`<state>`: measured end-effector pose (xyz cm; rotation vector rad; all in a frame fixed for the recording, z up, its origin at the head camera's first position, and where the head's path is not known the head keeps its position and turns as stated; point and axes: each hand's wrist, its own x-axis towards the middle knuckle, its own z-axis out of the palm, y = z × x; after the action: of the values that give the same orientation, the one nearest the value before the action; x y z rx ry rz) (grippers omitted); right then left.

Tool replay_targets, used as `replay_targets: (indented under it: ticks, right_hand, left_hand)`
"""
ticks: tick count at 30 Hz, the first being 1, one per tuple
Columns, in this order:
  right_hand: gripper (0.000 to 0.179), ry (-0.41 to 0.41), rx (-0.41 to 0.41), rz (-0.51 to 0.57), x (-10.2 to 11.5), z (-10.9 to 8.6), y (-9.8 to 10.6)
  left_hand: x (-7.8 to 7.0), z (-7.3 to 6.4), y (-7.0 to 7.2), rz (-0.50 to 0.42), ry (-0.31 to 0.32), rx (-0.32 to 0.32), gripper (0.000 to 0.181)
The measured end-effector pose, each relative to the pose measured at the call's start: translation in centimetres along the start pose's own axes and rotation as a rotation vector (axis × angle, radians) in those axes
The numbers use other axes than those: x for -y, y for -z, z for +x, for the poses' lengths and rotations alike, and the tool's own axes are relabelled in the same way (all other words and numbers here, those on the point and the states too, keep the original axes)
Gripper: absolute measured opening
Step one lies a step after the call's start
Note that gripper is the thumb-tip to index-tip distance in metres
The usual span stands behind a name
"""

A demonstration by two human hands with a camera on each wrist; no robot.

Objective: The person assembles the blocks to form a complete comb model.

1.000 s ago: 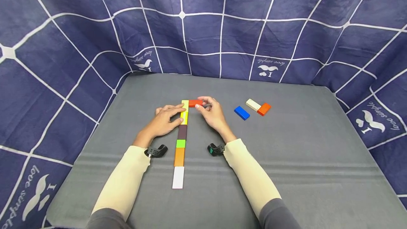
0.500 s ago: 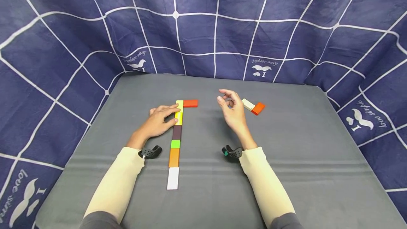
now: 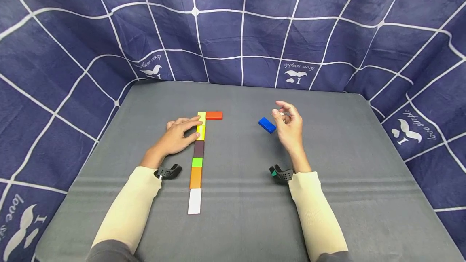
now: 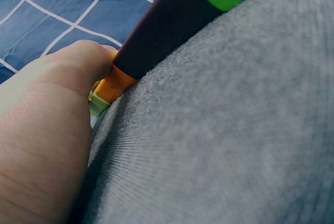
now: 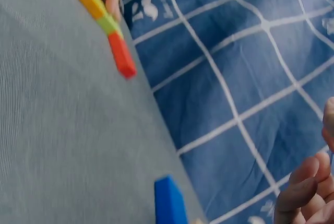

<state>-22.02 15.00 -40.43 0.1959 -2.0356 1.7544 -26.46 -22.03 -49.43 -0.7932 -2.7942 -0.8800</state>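
Several flat coloured blocks form a line: white (image 3: 194, 201), orange (image 3: 195, 178), green (image 3: 197, 162), dark (image 3: 199, 149), yellow (image 3: 200, 133) and pale yellow (image 3: 202, 115). A red block (image 3: 214, 115) juts right from the far end. My left hand (image 3: 176, 137) rests with fingers and thumb on the left edge of the yellow and pale yellow blocks. Nothing shows between the loosely bent fingers of my right hand (image 3: 290, 129), raised right of a blue block (image 3: 267, 125). That hand largely hides a cream block and an orange-red one; a small cream patch shows between its fingers.
A grey cloth (image 3: 240, 197) covers the table. Blue curtains (image 3: 225, 31) with white grid lines rise behind it and at both sides. Black bands (image 3: 168, 172) sit on both wrists.
My right hand has left the red block and moved right, past the blue block to the cream and orange-red ones. My left hand stays on the line. The view has shifted slightly.
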Motion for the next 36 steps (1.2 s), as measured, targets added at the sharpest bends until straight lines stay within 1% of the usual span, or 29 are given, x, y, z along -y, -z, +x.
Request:
replay_targets:
  ticks: [3,6,10,14,17,20,23,28,33,36]
  right_hand:
    - [0.032,-0.027,-0.054,0.003,-1.0,0.1,0.7]
    - [0.033,-0.057,-0.072,-0.004,-2.0,0.0,1.0]
    - [0.037,-0.085,-0.044,-0.025,-3.3,-0.4,1.1]
    - [0.039,-0.091,-0.004,-0.042,-4.5,-0.4,1.1]
    - [0.041,-0.112,0.013,-0.044,-6.2,-0.3,1.1]
    - [0.043,-0.151,0.017,-0.033,-8.0,-0.1,1.2]
    - [0.043,-0.174,0.019,-0.039,-8.8,-0.1,1.2]
    - [0.044,-0.171,0.042,-0.121,-9.4,-0.3,1.2]
    - [0.047,-0.142,0.070,-0.242,-9.7,-0.4,1.4]
    - [0.047,-0.152,0.086,-0.312,-9.5,-0.6,1.5]
  left_hand:
    - [0.1,0.1,0.1,0.001,0.002,0.003,0.048]
    - [0.2,-0.1,0.2,0.005,0.010,0.010,0.049]
    - [0.3,-0.2,0.2,0.005,0.021,0.012,0.048]
    - [0.2,0.1,0.3,-0.002,0.014,0.016,0.048]
    - [0.1,0.3,0.2,0.001,0.012,0.016,0.048]
    - [0.0,0.4,0.1,0.004,0.018,0.018,0.049]
    - [0.0,0.5,0.2,0.007,0.020,0.019,0.050]
    - [0.0,0.4,0.3,0.006,0.021,0.018,0.049]
    - [-0.2,0.3,0.4,-0.003,0.027,0.032,0.049]
    - [-0.1,0.2,0.4,-0.004,0.028,0.037,0.049]
